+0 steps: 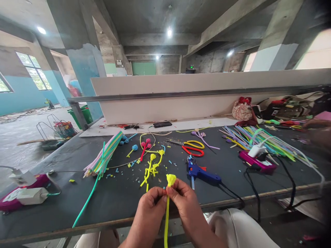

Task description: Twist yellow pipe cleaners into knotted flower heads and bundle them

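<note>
Bare concrete beams and ceiling lights (169,32) stretch far ahead of the fingers, above a long black surface (124,203) backed by a pale panel (160,112). Its front edge (103,229) runs under the wrists, so both hands work right at the brink. Fingers of the left hand (153,206) and right hand (183,199) are pressed together in a pinch on a yellow fuzzy stem (167,220), just under its bunched head (171,179); the head pokes up above the fingertips while the stem hangs down past the edge.

Leftward, the widest gap between things lies from the left fingers to a long teal stem (89,198) reaching the edge. On the right it is tighter: a blue glue gun (207,175) lies just beyond the right fingers, its cord dropping over the edge (a likely thing for an elbow to snag). Straight ahead, near the fingertips, sit more yellow pieces (153,156), with small offcuts scattered around them.

Farther ahead are scissors (183,143), a pink piece (146,144) and a blue piece (134,147); farther still, a black phone (162,124). One stem bundle (106,155) lies ahead and left of the fingers, another bundle (281,146) well off to the right, beside a magenta power strip (267,167). Far left past the surface, a green bin (86,115) stands by a blue-painted column (84,69).
</note>
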The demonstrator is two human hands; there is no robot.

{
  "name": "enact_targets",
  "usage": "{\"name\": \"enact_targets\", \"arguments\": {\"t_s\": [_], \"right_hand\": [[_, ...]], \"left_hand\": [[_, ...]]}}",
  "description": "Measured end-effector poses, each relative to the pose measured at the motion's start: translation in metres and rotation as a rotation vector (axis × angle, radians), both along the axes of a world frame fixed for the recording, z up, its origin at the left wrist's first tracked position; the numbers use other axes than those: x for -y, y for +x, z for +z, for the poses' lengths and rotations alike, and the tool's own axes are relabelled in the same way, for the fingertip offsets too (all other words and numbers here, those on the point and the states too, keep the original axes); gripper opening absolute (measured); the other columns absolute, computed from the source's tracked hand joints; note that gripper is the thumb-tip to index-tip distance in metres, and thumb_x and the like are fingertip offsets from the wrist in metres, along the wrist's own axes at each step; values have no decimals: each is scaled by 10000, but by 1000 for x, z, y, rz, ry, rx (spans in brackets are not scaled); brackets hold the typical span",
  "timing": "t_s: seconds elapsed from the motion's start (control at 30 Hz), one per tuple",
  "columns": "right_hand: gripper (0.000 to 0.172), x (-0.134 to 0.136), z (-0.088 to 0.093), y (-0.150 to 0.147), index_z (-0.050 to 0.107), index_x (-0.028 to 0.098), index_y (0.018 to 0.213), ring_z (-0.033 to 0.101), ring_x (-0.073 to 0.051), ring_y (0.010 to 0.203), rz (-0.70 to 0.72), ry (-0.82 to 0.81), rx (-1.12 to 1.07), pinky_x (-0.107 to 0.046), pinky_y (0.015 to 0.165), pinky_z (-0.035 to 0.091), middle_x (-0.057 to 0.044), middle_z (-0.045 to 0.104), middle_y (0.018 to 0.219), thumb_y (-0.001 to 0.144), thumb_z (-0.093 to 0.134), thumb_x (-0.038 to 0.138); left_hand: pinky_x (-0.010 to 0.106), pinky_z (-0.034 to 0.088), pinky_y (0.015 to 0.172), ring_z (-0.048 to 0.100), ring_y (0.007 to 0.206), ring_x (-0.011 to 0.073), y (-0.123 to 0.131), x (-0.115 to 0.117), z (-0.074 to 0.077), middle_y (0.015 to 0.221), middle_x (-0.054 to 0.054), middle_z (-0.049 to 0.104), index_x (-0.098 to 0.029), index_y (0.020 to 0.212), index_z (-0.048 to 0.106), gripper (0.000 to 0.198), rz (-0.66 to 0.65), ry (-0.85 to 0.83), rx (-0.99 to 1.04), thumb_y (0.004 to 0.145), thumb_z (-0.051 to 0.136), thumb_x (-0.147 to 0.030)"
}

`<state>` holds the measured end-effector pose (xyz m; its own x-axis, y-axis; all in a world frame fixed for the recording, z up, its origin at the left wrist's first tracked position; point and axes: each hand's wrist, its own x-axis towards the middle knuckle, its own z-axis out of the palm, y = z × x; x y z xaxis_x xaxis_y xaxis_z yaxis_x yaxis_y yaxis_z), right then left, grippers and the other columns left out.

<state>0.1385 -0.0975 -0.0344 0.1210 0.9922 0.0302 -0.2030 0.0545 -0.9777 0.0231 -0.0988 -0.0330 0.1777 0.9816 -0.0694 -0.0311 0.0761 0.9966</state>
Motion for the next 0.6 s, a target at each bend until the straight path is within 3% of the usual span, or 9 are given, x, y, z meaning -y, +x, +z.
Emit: {"name": "enact_targets", "arguments": {"t_s": [0.2, 0.33, 0.43, 0.6], "right_hand": [[198, 0, 5, 2, 602, 164, 695, 437, -112, 610, 230, -24, -231, -233, 589, 340, 33, 521, 641, 732, 693, 336], [169, 1, 8, 0, 627, 191, 819, 487, -120, 587, 332, -68, -308, -245, 567, 380, 28, 547, 649, 794, 630, 358], [189, 3, 9, -2, 636, 214, 924, 533, -132, 635, 354, -77, -269, -262, 615, 424, 23, 582, 703, 772, 662, 323], [244, 3, 12, -4, 642, 202, 932, 558, -119, 627, 331, -89, -258, -251, 610, 437, 17, 614, 753, 718, 719, 292]], "left_hand": [[172, 254, 398, 315, 396, 47, -10, -7, 4, 470, -78, 409, -153, 666, 572, 179, 12, 3, -43, 704, 603, -325], [176, 303, 396, 383, 401, 62, -10, -10, 0, 480, -62, 454, -151, 673, 556, 188, 38, 29, -57, 730, 575, -330], [181, 344, 403, 431, 434, 78, -10, -13, -1, 506, -45, 482, -144, 670, 563, 204, 62, 38, -43, 724, 581, -340], [196, 371, 411, 452, 439, 89, -13, -18, -2, 516, -31, 501, -131, 707, 607, 231, 18, 33, -52, 717, 593, -361]]}}
